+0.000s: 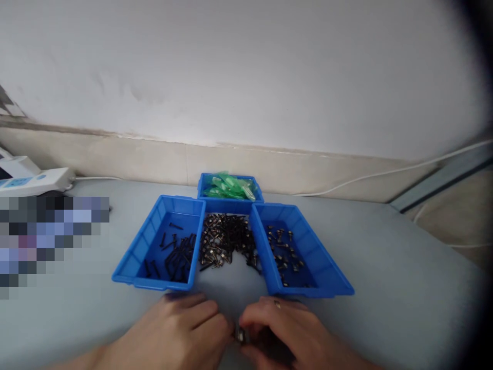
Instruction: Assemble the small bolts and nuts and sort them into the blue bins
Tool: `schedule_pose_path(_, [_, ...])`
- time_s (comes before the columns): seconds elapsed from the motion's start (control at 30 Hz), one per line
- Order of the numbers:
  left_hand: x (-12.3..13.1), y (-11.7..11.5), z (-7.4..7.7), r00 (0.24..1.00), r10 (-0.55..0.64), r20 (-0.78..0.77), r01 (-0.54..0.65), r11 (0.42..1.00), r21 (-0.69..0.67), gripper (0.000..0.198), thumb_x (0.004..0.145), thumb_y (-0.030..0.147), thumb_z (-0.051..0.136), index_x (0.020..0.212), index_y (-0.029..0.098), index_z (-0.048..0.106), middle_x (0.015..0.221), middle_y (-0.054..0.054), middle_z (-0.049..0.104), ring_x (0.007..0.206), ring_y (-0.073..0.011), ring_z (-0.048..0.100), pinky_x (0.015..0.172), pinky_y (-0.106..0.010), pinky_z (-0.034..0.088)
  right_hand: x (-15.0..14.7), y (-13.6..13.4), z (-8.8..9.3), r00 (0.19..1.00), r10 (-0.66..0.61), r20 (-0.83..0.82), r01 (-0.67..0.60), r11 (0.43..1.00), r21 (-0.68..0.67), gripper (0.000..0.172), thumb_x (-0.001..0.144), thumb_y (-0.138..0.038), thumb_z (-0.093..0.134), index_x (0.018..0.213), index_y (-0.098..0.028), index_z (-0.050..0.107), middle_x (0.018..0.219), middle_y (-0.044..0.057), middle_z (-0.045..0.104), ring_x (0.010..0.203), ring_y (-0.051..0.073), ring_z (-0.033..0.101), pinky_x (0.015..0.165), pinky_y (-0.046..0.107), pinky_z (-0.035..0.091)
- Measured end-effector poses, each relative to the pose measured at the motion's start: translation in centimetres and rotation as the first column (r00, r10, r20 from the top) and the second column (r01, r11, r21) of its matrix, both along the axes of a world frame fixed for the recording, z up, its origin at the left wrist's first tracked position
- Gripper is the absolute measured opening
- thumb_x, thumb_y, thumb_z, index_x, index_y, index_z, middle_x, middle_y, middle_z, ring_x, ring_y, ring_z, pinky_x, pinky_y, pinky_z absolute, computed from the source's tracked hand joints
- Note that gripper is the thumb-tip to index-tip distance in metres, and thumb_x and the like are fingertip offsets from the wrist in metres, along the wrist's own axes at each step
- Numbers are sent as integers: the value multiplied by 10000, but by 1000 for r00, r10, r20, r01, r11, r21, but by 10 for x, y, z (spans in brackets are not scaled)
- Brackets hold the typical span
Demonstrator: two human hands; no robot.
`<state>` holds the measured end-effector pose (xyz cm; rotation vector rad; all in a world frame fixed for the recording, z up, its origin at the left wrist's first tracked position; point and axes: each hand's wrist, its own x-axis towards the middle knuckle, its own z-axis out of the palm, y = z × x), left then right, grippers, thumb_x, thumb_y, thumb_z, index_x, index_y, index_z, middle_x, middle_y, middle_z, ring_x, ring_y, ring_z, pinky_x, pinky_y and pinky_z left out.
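Note:
My left hand point(181, 331) and my right hand point(287, 331) meet at the table's near edge, fingers curled and pinched together on a small metal part point(242, 335) between them. Just beyond them a loose pile of small dark screws and brass-coloured parts point(225, 239) lies on the table between two blue trays. The left blue tray point(138, 246) holds several black screws. The right blue tray point(327, 267) holds several small dark parts. A third blue tray point(230, 198) behind them holds green plastic bags point(229, 186).
A grey table top point(404, 288) runs to a white wall with a beige skirting. A white device point(31, 180) sits at the far left with a blurred-out patch below it. A white cable point(385, 172) runs along the wall on the right.

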<state>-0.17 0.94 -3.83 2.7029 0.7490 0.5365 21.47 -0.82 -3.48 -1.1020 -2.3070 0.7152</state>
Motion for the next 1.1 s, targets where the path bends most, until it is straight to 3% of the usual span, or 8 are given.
schedule_pose_path(0.13, [-2, -1, 1, 999, -9, -44, 9, 1000, -4, 215, 876, 24, 424, 754, 171, 523, 697, 22, 595, 558, -113, 526, 504, -193, 409, -1, 2, 1, 999, 42, -31, -40, 997, 68, 325, 770, -73, 623, 1048, -229, 558, 929, -45, 681, 822, 88, 645, 786, 158, 466])
schedule_pose_path(0.27, [-1, -1, 4, 997, -17, -73, 17, 1000, -6, 209, 839, -2, 443, 749, 172, 515, 711, 22, 595, 564, -116, 532, 495, -199, 406, -1, 3, 5, 993, 117, -14, -115, 989, 95, 216, 852, -108, 573, 1038, -218, 565, 943, -37, 676, 859, 76, 635, 808, 140, 455])
schedule_pose_path(0.47, [1, -2, 8, 999, 38, -12, -38, 999, -1, 218, 944, 127, 405, 782, 174, 543, 708, 19, 596, 576, -113, 543, 505, -205, 400, -2, 0, 5, 998, 57, 32, -61, 989, 135, 91, 932, -219, 487, 930, -213, 577, 826, -23, 674, 771, 99, 644, 740, 174, 483])
schedule_pose_path(0.67, [-1, -1, 9, 1000, 2, -24, -2, 1000, 17, 252, 955, 123, 394, 750, 178, 530, 694, 27, 592, 559, -107, 532, 500, -210, 387, -1, 0, -1, 999, 37, 28, -40, 993, 108, 47, 867, -257, 602, 889, -219, 587, 784, -39, 667, 731, 98, 639, 717, 166, 482])
schedule_pose_path(0.97, [-1, 1, 4, 997, -19, -73, 17, 1000, -19, 168, 851, 34, 503, 761, 173, 478, 706, 26, 594, 558, -116, 525, 493, -207, 410, 3, 1, -1, 996, 86, -10, -86, 996, -18, 243, 791, -91, 624, 985, -232, 587, 861, -45, 675, 801, 89, 644, 779, 149, 473])
schedule_pose_path(1.1, [-1, 1, 2, 994, -80, -74, 81, 996, 20, 107, 873, 79, 521, 816, 167, 500, 723, 20, 598, 575, -124, 528, 496, -220, 412, 0, 1, 0, 994, 98, -54, -98, 995, 15, 321, 823, -83, 582, 1096, -250, 554, 942, -44, 680, 859, 83, 641, 821, 145, 463])
